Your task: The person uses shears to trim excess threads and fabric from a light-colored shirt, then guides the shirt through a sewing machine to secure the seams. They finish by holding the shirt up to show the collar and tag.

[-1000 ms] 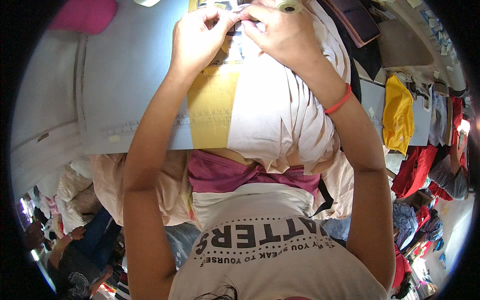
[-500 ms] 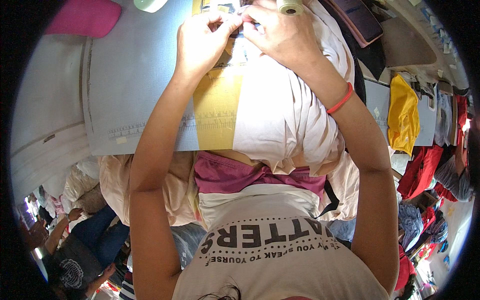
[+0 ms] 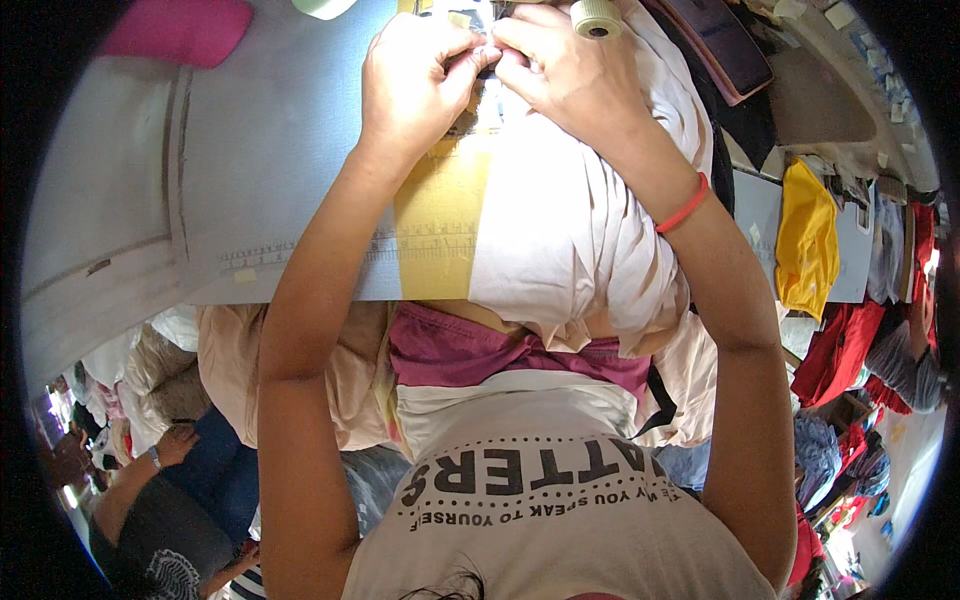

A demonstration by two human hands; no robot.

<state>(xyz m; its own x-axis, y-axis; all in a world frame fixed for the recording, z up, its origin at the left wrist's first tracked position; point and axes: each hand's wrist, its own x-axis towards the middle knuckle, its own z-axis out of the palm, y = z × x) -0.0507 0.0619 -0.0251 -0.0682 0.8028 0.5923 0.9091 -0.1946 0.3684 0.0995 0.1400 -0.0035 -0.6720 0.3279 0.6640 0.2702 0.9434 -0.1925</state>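
Note:
My left hand (image 3: 415,85) and my right hand (image 3: 575,75) meet at the top middle, fingertips pinched together under a bright light. Something small and pale sits between the fingertips, too small and glaring to name. Around them is what looks like the bed of a sewing machine, with a cream ridged knob (image 3: 596,18) beside the right hand. Bunched white cloth (image 3: 560,220) spills from below my right hand over the table's front edge toward my lap. A red band circles my right wrist.
The grey tabletop (image 3: 280,150) carries a yellow tape strip (image 3: 440,220) and ruler marks. A pink object (image 3: 180,30) lies far left, a phone (image 3: 725,50) far right. Yellow cloth (image 3: 808,235) and red garments (image 3: 840,350) hang at right. Another person (image 3: 160,510) is at lower left.
My fingertips stay pinched close together, now showing slightly lower in the view, as does the table. At lower left, the other person's arm has shifted.

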